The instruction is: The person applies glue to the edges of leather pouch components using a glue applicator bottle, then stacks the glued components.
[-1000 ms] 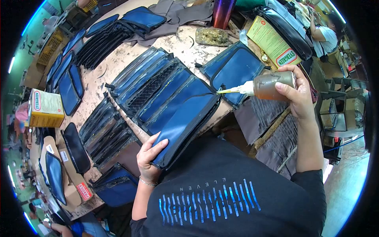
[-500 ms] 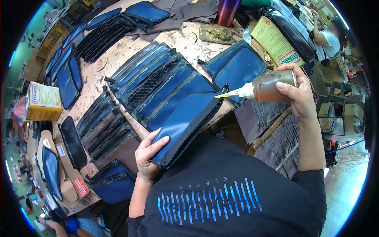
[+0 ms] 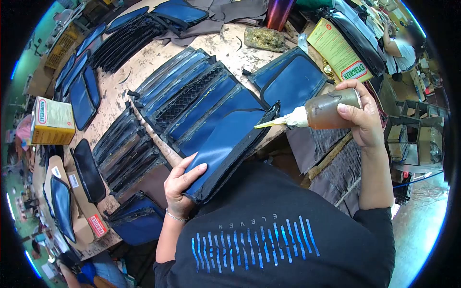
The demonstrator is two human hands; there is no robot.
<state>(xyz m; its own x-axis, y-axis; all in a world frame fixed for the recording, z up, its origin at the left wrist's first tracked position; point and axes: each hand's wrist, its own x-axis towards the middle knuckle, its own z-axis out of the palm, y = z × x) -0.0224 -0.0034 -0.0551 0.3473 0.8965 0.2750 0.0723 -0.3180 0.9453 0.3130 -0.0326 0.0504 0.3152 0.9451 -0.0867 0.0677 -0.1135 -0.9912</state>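
My left hand [image 3: 185, 180] grips the near end of a blue panel with a black zipper edge [image 3: 225, 149], thumb lying on its blue face. In my right hand [image 3: 362, 115] is a squeeze bottle [image 3: 331, 109] of brown liquid, held sideways with fingers and thumb wrapped round it. Its pale, thin nozzle points left, the yellowish tip right at the panel's black edge near the far end. Overlapping rows of similar blue panels [image 3: 187, 96] lie beyond the held one. Another blue panel [image 3: 295, 79] rests to their right.
A yellow and white tin [image 3: 54, 120] stands on the left, and a second tin [image 3: 340, 50] leans at the back right. Stacked black-edged pieces [image 3: 127, 45] fill the far left. A rough block [image 3: 264, 39] lies at the back. Another person [image 3: 401, 50] sits at the far right.
The bottle in my right hand has shifted slightly left and down, so its tip has moved along the panel's edge toward me. My left hand keeps its hold.
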